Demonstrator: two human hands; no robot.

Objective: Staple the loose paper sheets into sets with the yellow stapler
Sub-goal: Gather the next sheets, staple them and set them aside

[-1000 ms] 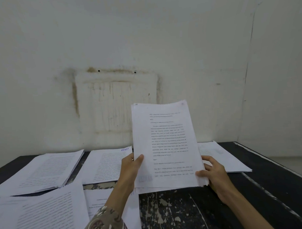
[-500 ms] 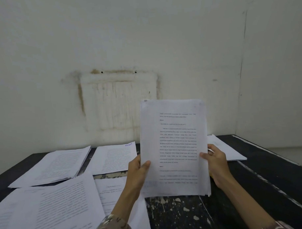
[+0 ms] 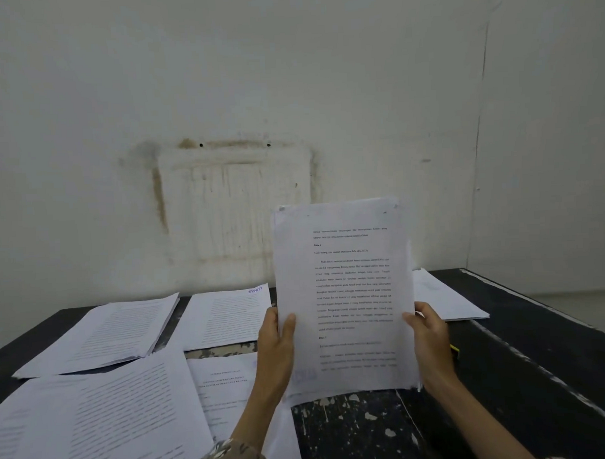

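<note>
Paper stack (image 3: 344,296) is held upright above the bench (image 3: 505,376), bottom edge just off the surface. Side edges are pinched by the left hand (image 3: 276,347) and right hand (image 3: 430,341), thumbs on the front page. Probable step: squaring the sheets. It is best done by tapping the bottom edge on the bench with the grip loosened, then stapling one top corner. Other piles (image 3: 102,332) are laid flat to the left. Stapler (image 3: 454,348): only a yellow sliver is seen behind the right hand. Sheet count cannot be told.

wall (image 3: 289,75): off-white, stained rectangular patch (image 3: 235,204), two holes above | table (image 3: 539,375): black, chipped paint, far edge against wall
</note>
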